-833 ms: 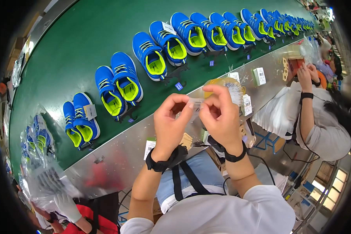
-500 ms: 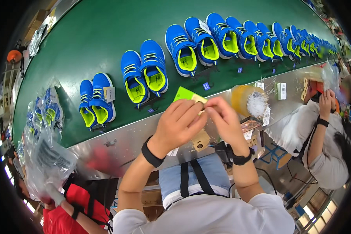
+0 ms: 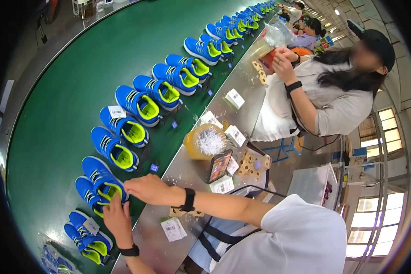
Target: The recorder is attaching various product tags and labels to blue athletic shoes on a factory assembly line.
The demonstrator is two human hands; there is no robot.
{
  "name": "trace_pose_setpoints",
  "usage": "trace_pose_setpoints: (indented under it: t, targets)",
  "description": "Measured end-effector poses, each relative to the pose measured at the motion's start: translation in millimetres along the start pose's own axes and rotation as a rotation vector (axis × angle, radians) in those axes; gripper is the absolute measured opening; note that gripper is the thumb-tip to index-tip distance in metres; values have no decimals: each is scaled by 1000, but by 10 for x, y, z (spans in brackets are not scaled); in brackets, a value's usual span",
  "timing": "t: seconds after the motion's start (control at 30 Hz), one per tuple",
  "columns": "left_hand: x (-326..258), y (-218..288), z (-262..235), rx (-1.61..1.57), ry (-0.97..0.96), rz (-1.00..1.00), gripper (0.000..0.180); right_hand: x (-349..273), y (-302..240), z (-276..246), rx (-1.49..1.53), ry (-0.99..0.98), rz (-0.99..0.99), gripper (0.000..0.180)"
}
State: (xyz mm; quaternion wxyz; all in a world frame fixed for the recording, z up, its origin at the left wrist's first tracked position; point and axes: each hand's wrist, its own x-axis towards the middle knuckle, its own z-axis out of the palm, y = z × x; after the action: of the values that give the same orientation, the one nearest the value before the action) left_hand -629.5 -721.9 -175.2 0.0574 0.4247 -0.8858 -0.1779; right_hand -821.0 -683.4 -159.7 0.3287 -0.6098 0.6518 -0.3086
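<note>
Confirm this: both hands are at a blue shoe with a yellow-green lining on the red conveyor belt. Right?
Not quite. The belt is green, not red, as the head view shows. The rest holds: the left hand and right hand are both at a blue shoe with yellow-green lining.

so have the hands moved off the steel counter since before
Yes. Both the left hand and right hand went from above the steel counter out to a blue shoe on the green belt.

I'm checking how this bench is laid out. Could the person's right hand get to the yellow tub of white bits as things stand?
Probably yes. The right hand is over a blue shoe, and the yellow tub stands further along the metal bench with nothing between.
</note>
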Motion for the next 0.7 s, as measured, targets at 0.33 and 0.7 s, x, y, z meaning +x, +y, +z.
trace_pose_setpoints:
  t: [0.33, 0.7]
  targets:
    - [-135, -372, -88, -151, 292, -55, 12, 473, -82, 469, -24, -9, 51, 25]
    - [866, -999, -291, -566, -221, -140, 10, 751, -28, 691, -158, 18, -27, 23]
